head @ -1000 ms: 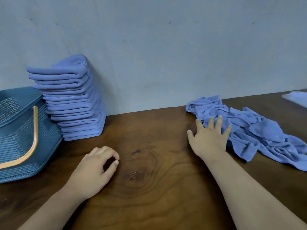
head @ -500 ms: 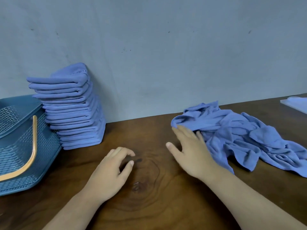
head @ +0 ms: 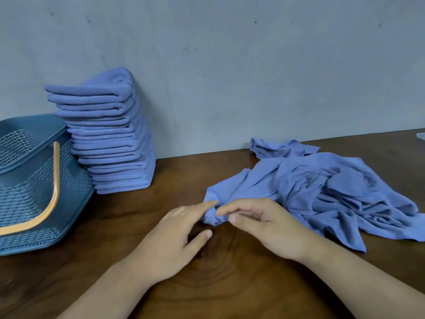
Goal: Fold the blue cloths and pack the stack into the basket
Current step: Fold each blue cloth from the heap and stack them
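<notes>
A heap of crumpled blue cloths (head: pixel 326 192) lies on the wooden table (head: pixel 207 284), right of centre. My right hand (head: pixel 264 224) reaches from the right and pinches the bunched near-left corner of the heap between thumb and fingers. My left hand (head: pixel 174 236) lies beside it with straight fingers, its index fingertip touching the same corner. A tall stack of folded blue cloths (head: pixel 110 139) leans against the wall at the back left. The blue mesh basket (head: pixel 25 187) with an orange handle (head: pixel 55 180) stands just left of the stack, tilted.
A grey wall rises right behind the table. A pale flat object (head: pixel 420 135) shows at the far right edge. Bare wood lies between the stack and the heap and in front of my hands.
My right hand dragged the cloth heap leftward toward the table's centre. My left hand moved right and forward until its fingers met the cloth's corner.
</notes>
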Demonstrator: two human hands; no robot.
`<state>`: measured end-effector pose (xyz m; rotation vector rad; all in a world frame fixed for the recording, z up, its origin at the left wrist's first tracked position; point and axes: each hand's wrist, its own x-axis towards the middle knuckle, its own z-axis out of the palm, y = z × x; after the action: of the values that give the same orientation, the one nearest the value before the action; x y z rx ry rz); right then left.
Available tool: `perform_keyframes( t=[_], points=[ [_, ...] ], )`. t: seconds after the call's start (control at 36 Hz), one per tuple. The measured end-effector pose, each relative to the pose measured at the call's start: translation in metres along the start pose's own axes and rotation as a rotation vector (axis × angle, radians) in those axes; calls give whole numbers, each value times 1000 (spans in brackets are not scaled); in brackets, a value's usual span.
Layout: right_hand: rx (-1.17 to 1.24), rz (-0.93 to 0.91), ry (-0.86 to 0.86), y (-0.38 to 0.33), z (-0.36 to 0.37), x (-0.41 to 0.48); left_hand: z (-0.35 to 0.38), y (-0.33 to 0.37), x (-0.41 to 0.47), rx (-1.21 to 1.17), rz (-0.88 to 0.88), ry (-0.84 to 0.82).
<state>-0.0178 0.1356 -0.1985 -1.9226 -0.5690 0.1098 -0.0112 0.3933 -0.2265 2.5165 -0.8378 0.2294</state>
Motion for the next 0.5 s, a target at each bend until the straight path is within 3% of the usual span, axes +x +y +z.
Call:
perform_keyframes(
  t=[0.08, 0.19, 0.31, 0.39, 0.5],
  points=[
    [-338, -64, 204, 14, -8, 5, 1, -4, 2, 37, 35, 0],
    [-894, 36, 131, 36, -23, 9, -3, -10, 1, 155, 32, 9],
    [-922, 180, 194, 48, -45, 11, -19, -29, -1, 259, -117, 120],
    [-1017, 282, 251, 56, -63, 11, -29, -41, -4, 279, -325, 119],
    [-1071, 357, 327, 67, -74, 14, -35, -34, -4, 288, -475, 138]
  ],
)
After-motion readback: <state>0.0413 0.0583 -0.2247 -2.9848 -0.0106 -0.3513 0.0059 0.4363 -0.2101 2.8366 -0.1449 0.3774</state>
